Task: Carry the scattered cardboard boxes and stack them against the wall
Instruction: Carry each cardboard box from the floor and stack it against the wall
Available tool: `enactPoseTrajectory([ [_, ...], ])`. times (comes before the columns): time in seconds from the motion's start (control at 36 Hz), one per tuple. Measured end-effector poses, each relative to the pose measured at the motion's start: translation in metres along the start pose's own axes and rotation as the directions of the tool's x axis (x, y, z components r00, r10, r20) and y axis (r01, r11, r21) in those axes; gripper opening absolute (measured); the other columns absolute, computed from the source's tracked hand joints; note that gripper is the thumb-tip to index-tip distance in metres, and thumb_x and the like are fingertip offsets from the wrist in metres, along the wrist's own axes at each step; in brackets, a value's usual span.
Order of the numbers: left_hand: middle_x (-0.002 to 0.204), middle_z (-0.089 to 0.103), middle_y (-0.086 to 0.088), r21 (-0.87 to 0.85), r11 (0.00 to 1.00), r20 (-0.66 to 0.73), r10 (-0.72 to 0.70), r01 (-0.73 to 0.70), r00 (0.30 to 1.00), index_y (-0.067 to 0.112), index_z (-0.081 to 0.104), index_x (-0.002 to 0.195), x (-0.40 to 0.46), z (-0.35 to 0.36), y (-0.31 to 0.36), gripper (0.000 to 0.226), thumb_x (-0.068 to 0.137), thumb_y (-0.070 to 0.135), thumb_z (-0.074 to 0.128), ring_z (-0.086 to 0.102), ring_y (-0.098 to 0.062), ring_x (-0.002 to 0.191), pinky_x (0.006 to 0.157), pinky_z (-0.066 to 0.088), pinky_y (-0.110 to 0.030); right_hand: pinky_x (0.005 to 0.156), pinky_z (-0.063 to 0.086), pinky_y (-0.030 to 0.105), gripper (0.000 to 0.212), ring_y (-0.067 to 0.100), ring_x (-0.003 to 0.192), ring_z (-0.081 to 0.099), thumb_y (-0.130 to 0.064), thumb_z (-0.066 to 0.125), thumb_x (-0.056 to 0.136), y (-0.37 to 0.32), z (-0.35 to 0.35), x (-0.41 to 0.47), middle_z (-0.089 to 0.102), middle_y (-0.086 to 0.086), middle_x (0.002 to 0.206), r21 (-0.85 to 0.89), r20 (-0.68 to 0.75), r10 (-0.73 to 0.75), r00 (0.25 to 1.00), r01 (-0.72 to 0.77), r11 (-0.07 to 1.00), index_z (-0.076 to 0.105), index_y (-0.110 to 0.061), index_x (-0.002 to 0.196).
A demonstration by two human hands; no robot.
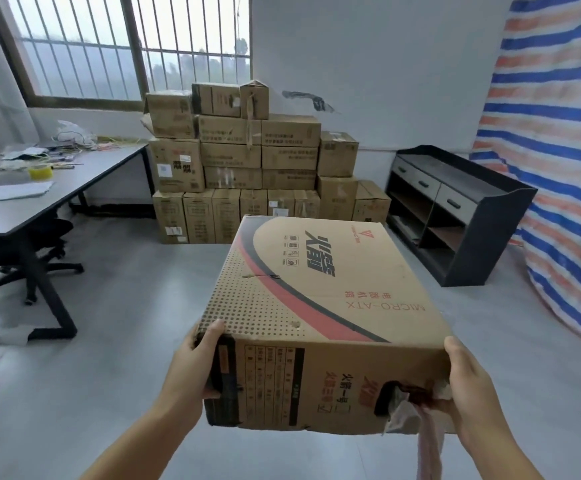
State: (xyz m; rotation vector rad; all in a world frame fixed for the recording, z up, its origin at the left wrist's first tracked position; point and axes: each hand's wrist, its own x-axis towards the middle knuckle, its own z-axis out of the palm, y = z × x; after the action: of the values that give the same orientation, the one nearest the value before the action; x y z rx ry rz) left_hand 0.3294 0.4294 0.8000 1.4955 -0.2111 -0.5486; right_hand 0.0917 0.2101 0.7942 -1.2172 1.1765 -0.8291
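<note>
I hold a large brown cardboard box (320,306) printed with a red and black swoosh and "MICRO-ATX", lifted above the floor in front of me. My left hand (197,362) grips its near left corner, thumb on the top edge. My right hand (466,386) grips the near right corner, beside a torn handle hole with plastic hanging out. Ahead, a stack of many brown boxes (251,161) stands against the white wall under the window.
A grey desk (57,181) with papers and a yellow tape roll stands at left, a black office chair (36,251) beneath it. A black shelf unit (455,209) sits at right, next to a striped tarp (556,150). Grey floor lies open between me and the stack.
</note>
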Motion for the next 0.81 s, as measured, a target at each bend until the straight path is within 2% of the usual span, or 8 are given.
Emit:
enactPoseTrajectory([
  [0.11,0.071,0.07,0.018,0.012,1.0,0.026,0.022,-0.022,0.999,0.031,0.059,0.101,0.084,0.02,0.03,0.014,0.098,0.038,0.046,0.066,0.002,0.062,0.05,0.054,-0.034,0.092,0.05,0.056,0.023,0.02,0.094,0.057,-0.049,0.042,0.096,-0.031,0.048,0.062,0.058,-0.013,0.097,0.013,-0.038,-0.011,0.999,0.011,1.0,0.057,-0.032,0.097],
  [0.25,0.071,0.071,0.017,0.022,0.999,0.052,0.029,-0.03,0.998,0.03,0.059,0.103,0.181,0.05,0.055,0.015,0.098,0.037,0.046,0.066,0.001,0.062,0.049,0.054,-0.032,0.092,0.049,0.057,0.021,0.023,0.098,0.057,-0.047,0.042,0.097,-0.061,0.099,0.14,0.057,-0.015,0.097,0.005,-0.053,-0.054,0.997,0.054,0.999,0.057,-0.033,0.096],
  [0.39,0.072,0.071,0.017,0.018,0.999,0.053,0.039,-0.04,0.998,0.031,0.059,0.101,0.265,0.079,0.071,0.016,0.098,0.039,0.046,0.066,0.001,0.062,0.05,0.053,-0.032,0.092,0.048,0.059,0.023,0.021,0.096,0.058,-0.044,0.043,0.098,-0.086,0.142,0.213,0.057,-0.014,0.095,0.011,-0.035,-0.068,0.997,0.068,0.998,0.058,-0.034,0.085],
  [0.5,0.072,0.071,0.018,0.001,0.997,0.046,0.074,-0.074,0.996,0.034,0.059,0.1,0.351,0.113,0.084,0.013,0.098,0.039,0.047,0.065,0.005,0.061,0.044,0.052,-0.03,0.092,0.048,0.059,0.023,0.021,0.095,0.058,-0.044,0.043,0.097,-0.11,0.185,0.295,0.057,-0.013,0.094,0.007,-0.023,-0.094,0.995,0.094,0.996,0.059,-0.034,0.085],
  [0.58,0.074,0.071,0.019,-0.01,0.994,0.057,0.109,-0.108,0.992,0.038,0.057,0.099,0.42,0.143,0.097,0.011,0.098,0.039,0.046,0.065,0.006,0.062,0.046,0.053,-0.031,0.091,0.049,0.058,0.023,0.017,0.093,0.058,-0.044,0.041,0.098,-0.13,0.215,0.361,0.058,-0.012,0.096,0.017,-0.006,-0.12,0.993,0.12,0.993,0.06,-0.034,0.088],
  [0.69,0.074,0.072,0.016,-0.05,0.992,0.03,0.121,-0.12,0.992,0.042,0.058,0.096,0.504,0.187,0.12,0.011,0.097,0.04,0.047,0.068,0.0,0.065,0.047,0.054,-0.033,0.088,0.052,0.055,0.023,0.024,0.1,0.057,-0.047,0.038,0.098,-0.166,0.255,0.453,0.059,-0.003,0.106,-0.001,0.011,-0.14,0.99,0.14,0.99,0.054,-0.035,0.109],
  [0.81,0.073,0.072,0.016,-0.086,0.989,0.005,0.123,-0.122,0.992,0.041,0.058,0.095,0.582,0.224,0.146,0.01,0.096,0.039,0.048,0.067,-0.007,0.071,0.045,0.053,-0.032,0.088,0.052,0.056,0.02,0.021,0.096,0.058,-0.043,0.04,0.098,-0.206,0.293,0.534,0.059,-0.009,0.099,0.019,0.036,-0.161,0.986,0.16,0.987,0.057,-0.035,0.105],
])
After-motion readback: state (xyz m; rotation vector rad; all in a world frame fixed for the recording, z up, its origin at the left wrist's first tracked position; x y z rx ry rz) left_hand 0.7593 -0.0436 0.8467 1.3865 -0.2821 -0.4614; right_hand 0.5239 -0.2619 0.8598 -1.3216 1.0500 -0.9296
